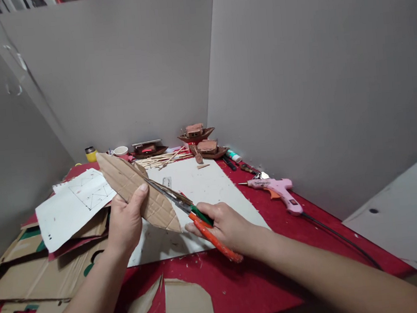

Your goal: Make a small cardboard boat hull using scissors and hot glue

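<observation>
The red table (249, 289) is walled in by grey boards, and a white sheet (211, 185) is spread over its middle. Flat cardboard offcuts (36, 274) are stacked at the left, with a paper template (70, 207) laid on top. A leaf-shaped cardboard piece (134, 187) is held above the table by the left hand (125, 224), whose fingers are wrapped round its lower edge. Orange-handled scissors (200, 225) are gripped by the right hand (225, 225), fingers closed about the handles, and the blades are laid along the piece's right edge. Trimming of the outline appears to be the step in hand; for the next cut, the piece would need to be turned into the blades. A pink glue gun (277, 194) is lying at the right, well apart.
</observation>
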